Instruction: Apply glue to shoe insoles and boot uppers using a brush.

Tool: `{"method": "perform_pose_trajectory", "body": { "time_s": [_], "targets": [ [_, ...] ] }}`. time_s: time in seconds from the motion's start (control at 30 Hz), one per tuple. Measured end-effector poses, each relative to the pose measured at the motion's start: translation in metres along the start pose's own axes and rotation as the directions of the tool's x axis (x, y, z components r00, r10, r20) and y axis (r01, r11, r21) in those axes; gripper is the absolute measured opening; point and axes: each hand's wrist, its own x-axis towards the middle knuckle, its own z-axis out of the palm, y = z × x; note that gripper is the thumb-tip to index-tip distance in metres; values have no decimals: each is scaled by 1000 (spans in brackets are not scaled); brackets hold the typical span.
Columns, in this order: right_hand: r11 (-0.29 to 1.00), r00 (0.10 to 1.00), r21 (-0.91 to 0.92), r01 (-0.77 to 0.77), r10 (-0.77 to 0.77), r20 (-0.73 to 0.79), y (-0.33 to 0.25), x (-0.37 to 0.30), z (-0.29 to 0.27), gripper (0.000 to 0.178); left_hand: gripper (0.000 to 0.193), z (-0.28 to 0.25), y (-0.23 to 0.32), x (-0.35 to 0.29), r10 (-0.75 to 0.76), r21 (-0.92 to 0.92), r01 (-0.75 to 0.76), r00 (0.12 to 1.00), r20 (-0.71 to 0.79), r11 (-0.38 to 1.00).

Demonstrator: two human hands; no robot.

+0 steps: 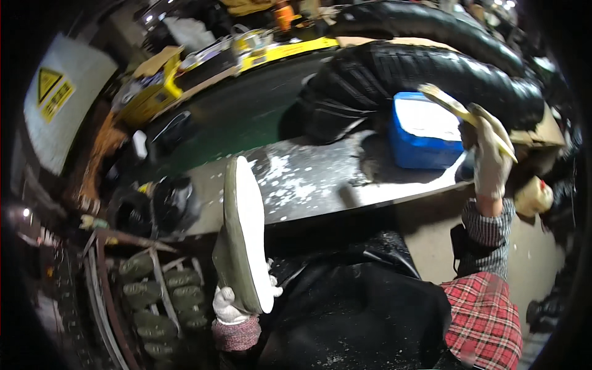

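Hands (pixel 227 307) (pixel 491 154) apart, left one partly hidden behind olive shoe (pixel 248 240)

A yellow warning sign (pixel 57 98) on a pale panel (pixel 89 77) at left, bulky black rolls (pixel 431 71) upper right

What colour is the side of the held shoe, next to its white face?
The shoe's side is olive green; the head view, the only one, shows it.

Yellow warning sign (pixel 54 94) on panel (pixel 86 83)
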Motion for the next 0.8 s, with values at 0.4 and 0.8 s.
{"method": "perform_pose_trajectory", "body": {
  "time_s": [0.4, 0.8],
  "targets": [
    [962, 989, -255, -102, 125, 77, 31, 41, -33, 22, 95, -29, -64, 11, -387, -487, 287, 914, -118, 825],
    [957, 515, 287, 37, -265, 815, -36, -87, 219, 31, 106, -63, -75, 20, -187, -492, 24, 940, -286, 870]
  ]
}}
